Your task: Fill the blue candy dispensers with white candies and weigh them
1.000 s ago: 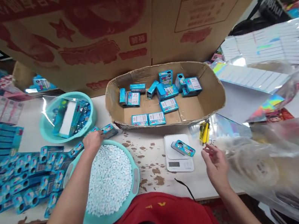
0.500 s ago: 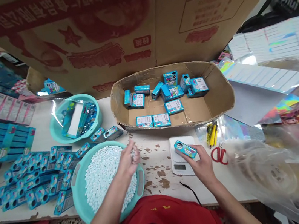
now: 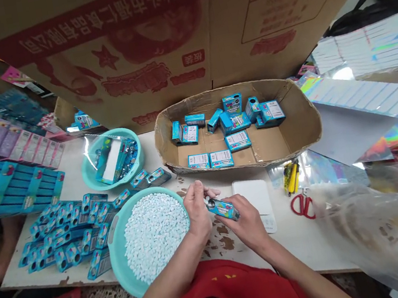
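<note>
My right hand (image 3: 248, 218) holds a small blue box (image 3: 222, 209) tilted over the table, left of the white scale (image 3: 254, 201). Close against the box's open end is my left hand (image 3: 198, 209), its fingers curled around some small white candies (image 3: 209, 198). A turquoise basin (image 3: 121, 263) full of pale candies (image 3: 154, 233) stands beside my left wrist. Many blue boxes (image 3: 68, 229) stand and lie in a group left of the basin. More blue boxes (image 3: 238, 140) sit inside the cut cardboard tray (image 3: 268, 150) beyond my hands.
A smaller turquoise bowl (image 3: 139, 154) holds blue packaging. A large carton (image 3: 222, 58) rises at the back. Red scissors (image 3: 302, 204), yellow cutters (image 3: 293, 179) and clear plastic (image 3: 372, 227) lie on the right. A person's arm (image 3: 7, 247) shows at the left edge.
My left hand has moved right, from above the basin to the box. My right hand has brought the box left, off the scale. The view has shifted slightly.
</note>
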Demonstrator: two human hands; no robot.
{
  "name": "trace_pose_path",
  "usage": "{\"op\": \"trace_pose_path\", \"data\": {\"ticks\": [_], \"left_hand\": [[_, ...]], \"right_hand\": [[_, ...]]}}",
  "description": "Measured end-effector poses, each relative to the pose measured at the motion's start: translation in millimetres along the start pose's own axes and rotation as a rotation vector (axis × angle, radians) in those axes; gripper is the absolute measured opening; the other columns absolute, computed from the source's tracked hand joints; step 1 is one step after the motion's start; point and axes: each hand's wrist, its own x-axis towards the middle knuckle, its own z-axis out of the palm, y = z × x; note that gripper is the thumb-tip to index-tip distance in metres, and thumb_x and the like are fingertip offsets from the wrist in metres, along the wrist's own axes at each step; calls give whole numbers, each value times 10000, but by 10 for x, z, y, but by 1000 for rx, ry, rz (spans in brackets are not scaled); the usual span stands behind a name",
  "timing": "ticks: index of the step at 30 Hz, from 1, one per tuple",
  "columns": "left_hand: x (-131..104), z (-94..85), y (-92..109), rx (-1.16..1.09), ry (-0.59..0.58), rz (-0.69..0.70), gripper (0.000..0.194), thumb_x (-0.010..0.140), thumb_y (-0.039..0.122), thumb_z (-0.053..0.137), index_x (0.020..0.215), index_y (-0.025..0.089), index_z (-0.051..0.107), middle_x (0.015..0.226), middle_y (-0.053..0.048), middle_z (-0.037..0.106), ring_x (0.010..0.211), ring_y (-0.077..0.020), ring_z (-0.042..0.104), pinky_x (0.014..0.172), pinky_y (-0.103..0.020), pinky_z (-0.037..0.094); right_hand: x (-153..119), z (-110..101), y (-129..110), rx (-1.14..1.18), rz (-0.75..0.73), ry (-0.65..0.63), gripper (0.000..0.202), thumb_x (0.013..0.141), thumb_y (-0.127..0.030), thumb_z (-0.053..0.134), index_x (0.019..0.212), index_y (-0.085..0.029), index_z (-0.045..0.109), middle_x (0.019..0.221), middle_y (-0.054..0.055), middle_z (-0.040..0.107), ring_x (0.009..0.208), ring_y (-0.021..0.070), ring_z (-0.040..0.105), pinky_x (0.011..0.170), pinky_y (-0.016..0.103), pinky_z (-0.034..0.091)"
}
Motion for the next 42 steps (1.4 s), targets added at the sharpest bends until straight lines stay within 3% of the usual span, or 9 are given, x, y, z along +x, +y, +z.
{"op": "trace_pose_path", "data": {"ticks": [5,8,11,17,21,25,29,35,42], "left_hand": [[-14,59,33,-59,3,-42,364,805,561,477,741,203,464,555,26,515,593,-152,620,626,-284,494],[31,-6,77,-129,7,-8,327,806,530,497,768,205,491,604,10,546,607,-151,616,639,-295,509],[132,-280,105,-86,67,56,278,794,479,543,770,202,524,658,-1,574,627,-153,612,661,-310,521],[291,-1098,-2,140,385,83,254,725,415,610,740,170,545,620,28,567,549,-112,579,579,-249,501],[249,-1313,-41,139,415,52,239,709,387,631,717,162,552,607,36,571,533,-104,586,564,-234,501],[210,-1292,-40,152,413,52,240,696,382,646,702,158,561,607,35,574,529,-101,583,559,-232,506],[206,-1197,-64,168,336,46,255,696,400,647,712,157,572,612,25,581,547,-109,585,565,-240,510],[218,-971,-111,229,190,6,301,679,440,654,693,152,568,605,21,579,533,-108,569,546,-236,488],[239,-517,-135,427,-157,44,280,765,443,581,713,168,572,654,13,590,602,-115,569,615,-249,484]], "right_hand": [[13,-3,-13,25,32,12,185,800,-320,638,954,-224,600,863,50,616,822,222,581,689,329,479],[-9,-58,33,102,87,33,211,781,-330,659,957,-223,612,879,42,631,832,212,605,704,314,495],[-76,-180,205,163,172,83,250,761,-352,678,960,-214,614,900,43,639,822,203,619,712,308,507],[-262,-391,792,130,329,254,310,732,-422,676,936,-194,628,900,62,639,863,231,607,803,390,497],[-379,-453,980,144,390,259,472,686,-454,708,1057,-182,598,1065,100,619,1012,262,569,912,455,446],[-541,-555,979,155,466,363,531,777,-473,596,1208,-176,509,1265,142,508,1176,269,475,974,472,393],[-716,-665,990,137,631,481,536,822,-528,484,1177,-130,528,1190,165,548,1095,273,529,910,440,422],[-827,-744,1018,118,711,507,540,777,-576,490,1092,-145,569,1157,144,591,1095,265,526,881,387,424],[-806,-786,1042,157,732,535,559,749,-587,516,1078,-138,575,1177,162,581,1069,268,539,867,388,431]]}}
